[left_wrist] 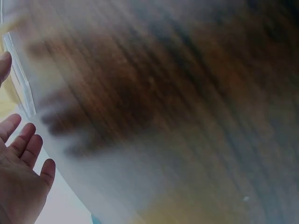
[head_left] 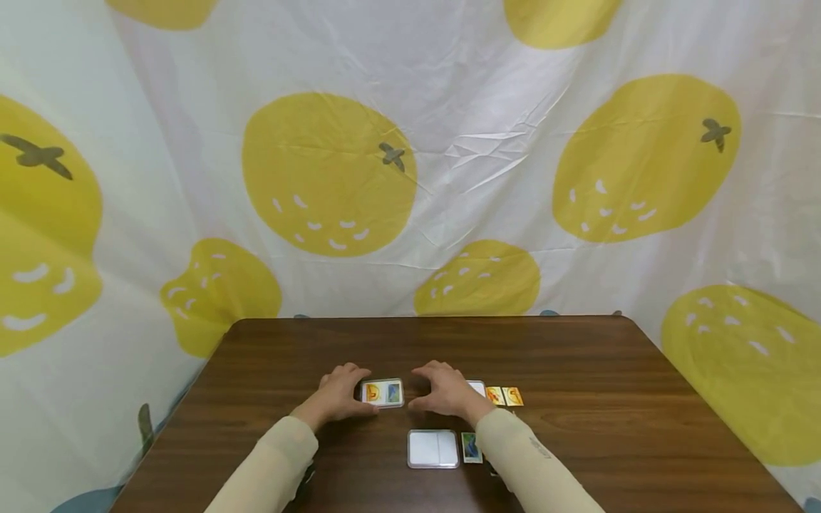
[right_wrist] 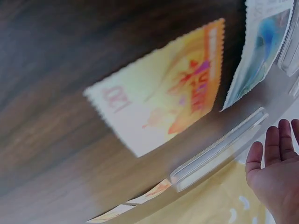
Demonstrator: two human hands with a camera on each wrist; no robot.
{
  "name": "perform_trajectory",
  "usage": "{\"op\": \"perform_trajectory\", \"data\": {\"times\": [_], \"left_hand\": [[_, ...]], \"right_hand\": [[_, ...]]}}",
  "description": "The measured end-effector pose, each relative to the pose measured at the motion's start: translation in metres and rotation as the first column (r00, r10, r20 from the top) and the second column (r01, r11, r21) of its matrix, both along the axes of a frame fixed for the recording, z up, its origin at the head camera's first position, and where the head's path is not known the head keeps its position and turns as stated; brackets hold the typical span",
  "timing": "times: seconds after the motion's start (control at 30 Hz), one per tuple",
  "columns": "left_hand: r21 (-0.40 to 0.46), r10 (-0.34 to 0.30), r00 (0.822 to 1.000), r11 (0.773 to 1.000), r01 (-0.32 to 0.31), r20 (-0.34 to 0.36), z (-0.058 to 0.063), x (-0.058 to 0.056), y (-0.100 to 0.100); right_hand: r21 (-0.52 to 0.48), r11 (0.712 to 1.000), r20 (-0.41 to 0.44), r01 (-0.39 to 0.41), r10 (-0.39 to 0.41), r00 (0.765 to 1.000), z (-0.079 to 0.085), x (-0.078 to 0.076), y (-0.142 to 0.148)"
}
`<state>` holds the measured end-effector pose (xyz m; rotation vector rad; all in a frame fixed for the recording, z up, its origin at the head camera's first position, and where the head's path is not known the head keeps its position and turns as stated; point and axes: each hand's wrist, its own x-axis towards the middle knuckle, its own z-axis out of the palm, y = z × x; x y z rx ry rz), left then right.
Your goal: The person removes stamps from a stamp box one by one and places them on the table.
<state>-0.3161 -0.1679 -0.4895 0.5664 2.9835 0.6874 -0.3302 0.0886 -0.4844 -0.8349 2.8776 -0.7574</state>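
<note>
A clear case (head_left: 384, 393) with an orange stamp and a blue stamp side by side lies on the table. My left hand (head_left: 336, 395) is spread around its left end, thumb along the near edge; the left wrist view shows the hand (left_wrist: 21, 172) with its fingers stretched beside the case edge (left_wrist: 21, 77). To the right of that case hovers my right hand (head_left: 445, 393), fingers extended and palm empty. Partly behind it sits a second case (head_left: 477, 387), followed by two orange stamps (head_left: 503, 396) in a row.
Closer to me lies a case with a white inside (head_left: 423, 449), with a blue stamp (head_left: 471, 447) to its right. A loose orange stamp (right_wrist: 163, 93) shows large in the right wrist view. The wooden table (head_left: 577, 356) ends at a lemon-print curtain (head_left: 462, 178).
</note>
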Motion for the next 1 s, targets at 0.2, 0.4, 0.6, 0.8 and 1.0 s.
{"op": "perform_trajectory", "data": {"times": [0.2,0.4,0.6,0.8,1.0], "left_hand": [[0.003,-0.015,1.0,1.0,0.015,0.006,-0.003,-0.001,0.0],[-0.016,-0.027,0.999,0.999,0.028,0.028,-0.006,-0.003,0.001],[-0.019,-0.036,0.999,0.999,0.036,0.017,-0.005,-0.004,0.001],[-0.017,-0.042,0.999,0.999,0.042,0.02,-0.004,-0.003,0.0],[-0.023,-0.049,0.998,0.998,0.05,0.025,-0.003,-0.003,-0.002]], "right_hand": [[0.028,1.0,-0.005,-0.002,0.003,1.0,-0.003,-0.003,-0.004],[0.043,0.999,0.0,0.002,-0.002,1.0,-0.003,-0.005,-0.006],[0.07,0.998,-0.017,0.005,-0.004,1.0,-0.002,-0.006,-0.008],[0.08,0.997,-0.039,-0.004,0.007,0.999,-0.006,-0.006,-0.012],[0.077,0.997,-0.027,-0.008,0.01,1.0,-0.009,-0.006,-0.017]]}}
